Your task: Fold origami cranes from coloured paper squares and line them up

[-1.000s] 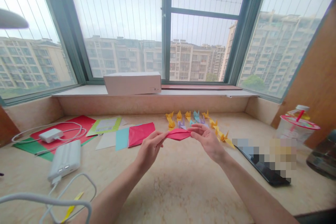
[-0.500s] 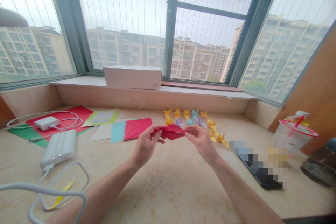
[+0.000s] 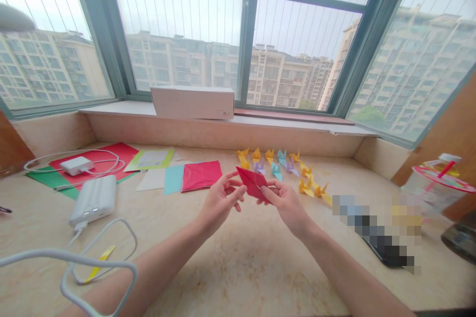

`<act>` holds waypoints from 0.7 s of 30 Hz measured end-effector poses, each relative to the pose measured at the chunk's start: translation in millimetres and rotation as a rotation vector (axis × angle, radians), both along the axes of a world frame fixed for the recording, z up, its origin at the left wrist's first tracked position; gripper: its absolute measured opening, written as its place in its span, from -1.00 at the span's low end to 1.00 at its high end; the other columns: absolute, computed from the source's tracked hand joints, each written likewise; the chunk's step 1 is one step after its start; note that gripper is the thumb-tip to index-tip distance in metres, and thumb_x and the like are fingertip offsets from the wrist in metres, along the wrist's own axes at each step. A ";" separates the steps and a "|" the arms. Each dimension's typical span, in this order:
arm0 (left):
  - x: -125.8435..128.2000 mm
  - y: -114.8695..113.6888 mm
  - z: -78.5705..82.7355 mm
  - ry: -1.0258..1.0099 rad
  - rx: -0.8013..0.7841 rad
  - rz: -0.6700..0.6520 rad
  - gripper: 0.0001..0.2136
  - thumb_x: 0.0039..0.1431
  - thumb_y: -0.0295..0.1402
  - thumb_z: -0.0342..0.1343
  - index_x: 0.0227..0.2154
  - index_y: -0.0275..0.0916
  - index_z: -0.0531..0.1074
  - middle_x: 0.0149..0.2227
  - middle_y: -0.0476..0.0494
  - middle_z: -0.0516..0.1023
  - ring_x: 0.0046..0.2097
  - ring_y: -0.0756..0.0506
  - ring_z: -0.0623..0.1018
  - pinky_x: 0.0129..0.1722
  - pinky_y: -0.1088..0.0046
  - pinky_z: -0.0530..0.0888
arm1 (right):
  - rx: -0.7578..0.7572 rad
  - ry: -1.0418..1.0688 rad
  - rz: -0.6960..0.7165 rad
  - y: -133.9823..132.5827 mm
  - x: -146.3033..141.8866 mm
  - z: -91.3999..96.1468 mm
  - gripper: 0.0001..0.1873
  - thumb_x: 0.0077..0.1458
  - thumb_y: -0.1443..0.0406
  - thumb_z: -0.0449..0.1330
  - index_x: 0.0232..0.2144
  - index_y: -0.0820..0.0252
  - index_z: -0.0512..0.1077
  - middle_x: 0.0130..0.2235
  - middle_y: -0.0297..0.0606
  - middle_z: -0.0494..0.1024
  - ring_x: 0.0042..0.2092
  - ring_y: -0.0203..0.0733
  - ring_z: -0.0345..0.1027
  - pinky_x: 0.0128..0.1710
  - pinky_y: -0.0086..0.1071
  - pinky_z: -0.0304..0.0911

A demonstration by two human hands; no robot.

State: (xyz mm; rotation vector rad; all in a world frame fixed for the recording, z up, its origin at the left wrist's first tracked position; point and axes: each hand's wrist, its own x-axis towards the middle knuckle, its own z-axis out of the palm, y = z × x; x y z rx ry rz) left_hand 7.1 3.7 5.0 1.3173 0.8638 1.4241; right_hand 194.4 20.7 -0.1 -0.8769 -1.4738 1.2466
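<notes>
A folded piece of red origami paper (image 3: 254, 183), now a slim diamond, is held up above the tabletop. My right hand (image 3: 285, 204) pinches its lower right end, thumb in front and fingers behind. Close to its left edge is my left hand (image 3: 223, 198), with thumb and fingers apart and loosely bent; whether a fingertip touches the paper is hard to tell. Behind my hands stand several folded paper cranes in yellow, such as the yellow crane (image 3: 269, 155), along with a light blue crane (image 3: 276, 170) and a purple crane (image 3: 259, 165).
Left of my hands lie red paper sheets (image 3: 203, 175), a light blue sheet (image 3: 173, 180) and a green sheet (image 3: 55, 181). A white power bank (image 3: 94, 199) with a looping cable (image 3: 100, 263) sits nearer. On the right are a dark phone (image 3: 386, 252) and a lidded cup (image 3: 439, 189). A white box (image 3: 192, 103) stands on the sill.
Both hands gripped the red paper's ends before. My left hand has loosened from its end, and the paper has turned to slant down to the right. The camera view has shifted slightly.
</notes>
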 end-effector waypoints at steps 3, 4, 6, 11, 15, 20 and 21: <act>1.9 -1.9 -2.6 0.063 -0.028 -0.072 -0.66 0.10 -0.22 0.25 -0.13 -0.34 0.49 -0.38 -0.16 0.56 -0.44 -0.02 0.48 -0.58 0.55 0.46 | -0.029 0.011 0.031 -4.2 -7.7 -5.4 -0.62 0.09 0.01 0.29 -0.23 0.19 0.46 -0.37 -0.18 0.67 -0.35 -0.13 0.55 -0.32 -0.30 0.33; 2.2 -2.0 -3.6 0.087 -0.024 -0.070 -0.71 0.12 -0.22 0.23 -0.19 -0.34 0.52 -0.40 -0.15 0.56 -0.46 -0.01 0.47 -0.59 0.55 0.44 | -0.022 0.015 0.049 -4.9 -9.2 -7.5 -0.62 0.09 0.02 0.29 -0.23 0.19 0.46 -0.34 -0.17 0.67 -0.31 -0.11 0.56 -0.28 -0.28 0.35; 2.3 -1.3 -5.0 0.115 -0.010 -0.041 -0.77 0.13 -0.24 0.21 -0.28 -0.33 0.54 -0.44 -0.13 0.54 -0.49 0.00 0.44 -0.61 0.56 0.42 | 0.010 0.021 0.049 -5.3 -9.8 -10.5 -0.63 0.09 0.02 0.30 -0.22 0.18 0.46 -0.28 -0.15 0.67 -0.22 -0.07 0.56 -0.19 -0.23 0.37; 0.3 0.5 -7.0 0.145 -0.007 -0.058 -0.78 0.15 -0.25 0.20 -0.28 -0.33 0.53 -0.47 -0.08 0.50 -0.51 0.01 0.44 -0.61 0.55 0.42 | 0.094 -0.064 -0.096 -6.3 -4.9 -6.9 -0.65 0.10 0.03 0.28 -0.23 0.18 0.46 -0.26 -0.16 0.64 -0.23 -0.07 0.52 -0.19 -0.21 0.37; 0.7 -1.4 -9.7 0.231 0.001 -0.078 -0.76 0.19 -0.23 0.18 -0.25 -0.33 0.49 -0.53 -0.02 0.46 -0.53 0.01 0.45 -0.61 0.56 0.41 | 0.152 -0.073 -0.145 -8.7 -5.6 -3.0 -0.69 0.11 0.08 0.28 -0.22 0.18 0.47 -0.28 -0.18 0.62 -0.25 -0.09 0.50 -0.21 -0.23 0.37; 3.8 -4.2 -11.4 0.253 0.020 -0.080 -0.72 0.19 -0.18 0.18 -0.24 -0.34 0.46 -0.45 -0.07 0.48 -0.50 0.00 0.47 -0.62 0.55 0.43 | 0.167 -0.025 -0.163 -10.4 -7.6 -3.8 -0.75 0.13 0.12 0.27 -0.23 0.15 0.46 -0.36 -0.25 0.62 -0.32 -0.14 0.49 -0.26 -0.27 0.37; 4.4 -4.9 -11.4 0.250 0.017 -0.100 -0.72 0.19 -0.18 0.18 -0.23 -0.34 0.46 -0.42 -0.09 0.50 -0.49 0.00 0.48 -0.62 0.55 0.44 | 0.170 -0.021 -0.163 -10.6 -7.6 -4.0 -0.76 0.13 0.13 0.27 -0.23 0.15 0.46 -0.37 -0.26 0.62 -0.33 -0.15 0.49 -0.27 -0.28 0.37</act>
